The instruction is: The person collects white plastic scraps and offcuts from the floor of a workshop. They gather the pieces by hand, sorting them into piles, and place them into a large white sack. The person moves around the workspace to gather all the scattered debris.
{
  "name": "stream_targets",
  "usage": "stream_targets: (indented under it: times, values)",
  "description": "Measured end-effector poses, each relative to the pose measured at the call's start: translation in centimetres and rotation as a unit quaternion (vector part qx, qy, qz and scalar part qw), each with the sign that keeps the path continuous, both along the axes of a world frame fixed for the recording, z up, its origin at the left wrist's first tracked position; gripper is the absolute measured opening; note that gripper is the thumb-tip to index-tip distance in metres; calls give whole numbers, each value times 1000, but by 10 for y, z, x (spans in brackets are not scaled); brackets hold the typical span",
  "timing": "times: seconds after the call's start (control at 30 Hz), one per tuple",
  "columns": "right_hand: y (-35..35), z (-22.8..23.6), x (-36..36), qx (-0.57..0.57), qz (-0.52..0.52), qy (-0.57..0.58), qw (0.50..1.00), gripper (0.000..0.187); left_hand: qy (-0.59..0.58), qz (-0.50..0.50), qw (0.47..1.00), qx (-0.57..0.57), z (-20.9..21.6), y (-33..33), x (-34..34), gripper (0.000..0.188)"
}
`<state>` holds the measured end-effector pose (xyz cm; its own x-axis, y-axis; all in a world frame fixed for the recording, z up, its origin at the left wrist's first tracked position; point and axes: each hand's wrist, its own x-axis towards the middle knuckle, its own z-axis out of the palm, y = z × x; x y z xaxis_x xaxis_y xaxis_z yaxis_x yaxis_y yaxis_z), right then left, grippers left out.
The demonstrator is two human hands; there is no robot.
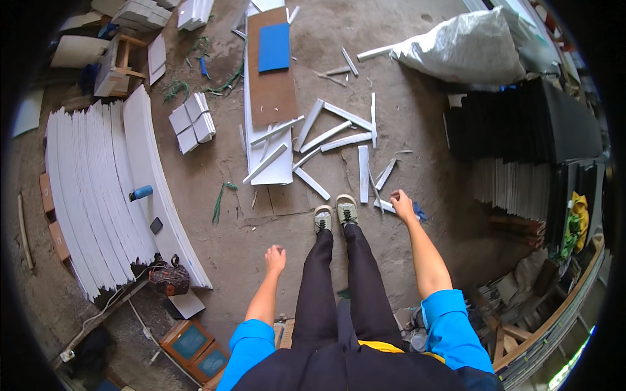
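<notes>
My left hand (276, 259) hangs in the air beside my left leg, fingers loosely bent, with nothing seen in it. Farther forward and to the right, my right hand (403, 206) is also loosely bent and appears bare. Below it in the picture's depth lie a short white strip (385, 206) and a scrap of blue material (420, 212) on the floor. Whether the right fingers touch either cannot be made out; they look apart from them. Ahead of my shoes, a long white strip (363, 173) and several other white offcuts (338, 135) are scattered.
A long white board (270, 171) carries a brown panel (274, 98) and a blue sheet (274, 47). Left stand stacked white sheets (98, 202) with a blue bottle (141, 193), phone (156, 225) and bag (171, 279). Dark sheets (521, 124) and a silvery sack (463, 49) are right.
</notes>
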<state>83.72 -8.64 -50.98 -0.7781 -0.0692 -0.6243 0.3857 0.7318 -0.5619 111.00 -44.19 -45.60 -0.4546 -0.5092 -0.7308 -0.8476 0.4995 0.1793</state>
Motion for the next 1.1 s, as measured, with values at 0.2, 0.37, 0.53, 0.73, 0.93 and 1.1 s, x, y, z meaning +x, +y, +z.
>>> stream_targets:
  times: [0.2, 0.37, 0.53, 0.73, 0.93, 1.1]
  values:
    - [-19, -72, 12, 29, 16, 2, 999, 23, 155, -52, 986, 33, -95, 21, -94, 26]
    - [-39, -188, 12, 17, 69, 48, 996, 29, 211, -244, 946, 18, -191, 23, -152, 37]
    - [-84, -294, 16, 164, 145, 187, 958, 54, 239, -481, 833, -135, -331, -8, -150, 51]
    - [-105, -373, 14, 186, -20, 360, 914, 65, 309, -564, 755, -127, -433, -36, -149, 65]
    - [-114, -369, -15, 36, 74, 410, 908, 71, 444, -377, 798, -153, -455, -27, -197, 58]
    - [-140, -333, -117, 9, 232, 501, 834, 73, 456, -148, 854, -201, -432, -15, -266, 55]
